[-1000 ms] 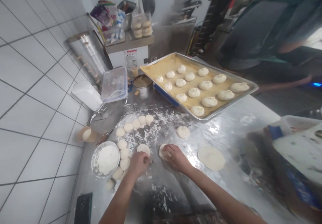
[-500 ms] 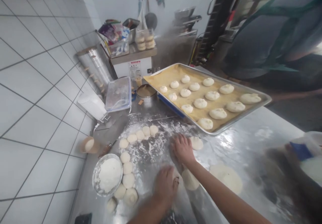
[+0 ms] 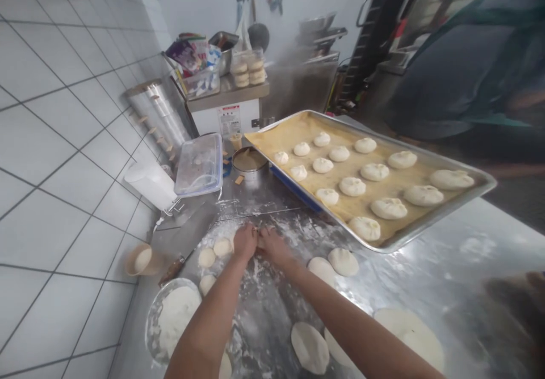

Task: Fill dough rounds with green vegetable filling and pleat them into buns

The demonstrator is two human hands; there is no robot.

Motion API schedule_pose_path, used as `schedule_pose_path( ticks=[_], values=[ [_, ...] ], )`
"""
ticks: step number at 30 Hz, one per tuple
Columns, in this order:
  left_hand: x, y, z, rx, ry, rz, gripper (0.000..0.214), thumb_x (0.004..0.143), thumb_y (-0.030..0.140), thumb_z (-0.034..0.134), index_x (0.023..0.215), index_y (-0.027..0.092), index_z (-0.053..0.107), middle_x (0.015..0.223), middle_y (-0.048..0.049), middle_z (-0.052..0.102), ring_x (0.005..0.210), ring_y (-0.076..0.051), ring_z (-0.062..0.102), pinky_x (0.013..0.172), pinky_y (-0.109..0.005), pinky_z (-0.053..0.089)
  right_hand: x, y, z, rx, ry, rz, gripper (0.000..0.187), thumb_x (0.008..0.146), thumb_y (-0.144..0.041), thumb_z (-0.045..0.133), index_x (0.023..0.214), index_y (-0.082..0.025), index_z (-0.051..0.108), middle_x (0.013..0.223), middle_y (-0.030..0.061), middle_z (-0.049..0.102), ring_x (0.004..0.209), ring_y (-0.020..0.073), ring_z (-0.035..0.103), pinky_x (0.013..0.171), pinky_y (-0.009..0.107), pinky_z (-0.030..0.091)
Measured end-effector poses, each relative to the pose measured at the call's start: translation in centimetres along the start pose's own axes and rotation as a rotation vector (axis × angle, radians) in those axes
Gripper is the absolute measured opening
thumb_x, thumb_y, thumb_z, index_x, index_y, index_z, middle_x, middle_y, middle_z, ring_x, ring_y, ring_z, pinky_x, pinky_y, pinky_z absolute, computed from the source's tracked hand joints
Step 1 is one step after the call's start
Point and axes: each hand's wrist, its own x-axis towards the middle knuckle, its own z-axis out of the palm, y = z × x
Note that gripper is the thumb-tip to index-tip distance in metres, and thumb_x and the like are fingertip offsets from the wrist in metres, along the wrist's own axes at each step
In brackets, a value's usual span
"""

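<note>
Forward now, arms outstretched — left hand (image 3: pixel 246 241) just beside right hand (image 3: pixel 271 244).

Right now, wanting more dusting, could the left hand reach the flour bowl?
Probably yes: the flour bowl sits uncovered beside that forearm, closer in than the left hand; only dough balls lie between.

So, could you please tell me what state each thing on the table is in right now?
Left hand, knuckles up on the floured table.
Right hand, knuckles up, touching the left one.
Balls, round, not rolled out.
Tray, lined, holding shaped buns.
Box, lid shut.
Bowl, full of flour.
Discs, rolled flat.
</note>
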Motion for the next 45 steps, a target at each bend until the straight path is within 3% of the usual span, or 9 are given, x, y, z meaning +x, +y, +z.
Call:
schedule_pose_path(
  ticks=[8,13,17,22,29,34,37,40,45],
  values=[
    [-5.1,2.6,1.9,0.03,-0.111,0.055,0.022,0.08,0.027,0.04,0.079,0.018,0.061,0.082,-0.0083,0.06,0.086,-0.02,0.052,0.079,-0.03,0.035,-9.5,1.5,-1.7,0.084,0.048,0.164,0.033,0.061,-0.009,0.044,0.093,-0.016,0.046,0.09,0.0074,0.051,0.087,0.0203,0.045,0.078,0.032,0.036],
    [-10.6,2.6,2.1,0.057,-0.089,-0.046,0.027,0.082,0.027,0.036,0.076,0.018,0.061,0.077,-0.0077,0.06,0.076,-0.019,0.053,0.07,-0.03,0.039,-12.0,-0.3,-3.2,0.089,-0.131,-0.065,0.03,0.065,-0.014,0.047,0.094,-0.021,0.051,0.102,0.0066,0.049,0.096,0.0215,0.042,0.081,0.036,0.034],
    [-14.9,2.0,0.6,0.08,-0.039,-0.117,0.027,0.082,0.028,0.036,0.079,0.019,0.061,0.089,-0.0078,0.06,0.088,-0.021,0.052,0.079,-0.035,0.038,-12.1,-1.3,-4.6,0.141,-0.241,-0.262,0.026,0.071,-0.026,0.051,0.096,-0.024,0.054,0.113,0.0043,0.047,0.107,0.0213,0.038,0.091,0.039,0.028],
    [-16.6,1.7,0.3,0.139,0.148,-0.164,0.04,0.084,0.028,0.03,0.122,0.018,0.04,0.136,-0.0073,0.026,0.125,-0.025,0.015,0.101,-0.047,0.012,-10.9,-2.2,-3.5,-0.007,-0.013,-0.01,0.045,0.083,-0.035,0.037,0.125,-0.02,0.036,0.133,0.0083,0.03,0.123,0.0238,0.02,0.098,0.042,0.019],
    [-17.1,2.6,3.9,0.031,0.135,-0.08,0.043,0.084,0.025,0.031,0.126,0.021,0.034,0.137,-0.0045,0.025,0.127,-0.022,0.01,0.103,-0.048,0.005,-11.8,-4.7,1.1,-0.153,0.037,0.072,0.043,0.086,-0.028,0.03,0.127,-0.017,0.034,0.137,0.0088,0.021,0.126,0.0234,0.011,0.1,0.046,0.011],
    [-17.0,0.2,3.2,-0.227,0.191,-0.169,0.044,0.086,0.024,0.022,0.126,0.01,0.032,0.132,-0.0122,0.033,0.124,-0.021,0.023,0.102,-0.042,0.021,-12.4,-2.5,-0.5,-0.025,0.003,0.078,0.042,0.087,-0.028,0.023,0.127,-0.016,0.034,0.131,0.0087,0.034,0.122,0.019,0.025,0.097,0.039,0.025],
    [-18.0,-0.4,2.5,-0.257,0.161,-0.104,0.04,0.086,0.022,0.022,0.122,0.015,0.039,0.13,-0.0072,0.037,0.123,-0.017,0.024,0.102,-0.037,0.023,-13.7,-2.2,-1.8,-0.017,-0.082,-0.104,0.044,0.083,-0.032,0.035,0.125,-0.02,0.036,0.133,0.0067,0.031,0.123,0.0206,0.022,0.097,0.039,0.025],
    [-20.1,1.1,2.7,-0.27,0.133,-0.047,0.036,0.085,0.023,0.028,0.117,0.018,0.045,0.128,-0.005,0.041,0.123,-0.017,0.024,0.104,-0.035,0.021,-14.8,-2.5,-2.6,-0.068,-0.151,-0.233,0.037,0.077,-0.029,0.047,0.114,-0.025,0.047,0.129,0.0046,0.035,0.122,0.023,0.022,0.099,0.044,0.019],
    [-23.2,5.4,4.4,-0.339,0.112,-0.027,0.039,0.084,0.024,0.029,0.12,0.017,0.041,0.129,-0.008,0.037,0.123,-0.019,0.025,0.102,-0.039,0.026,-16.0,-1.2,-3.8,-0.292,-0.005,0.092,0.033,0.074,-0.015,0.044,0.106,-0.02,0.051,0.123,0.0106,0.041,0.116,0.025,0.03,0.098,0.048,0.015]
  ],
)
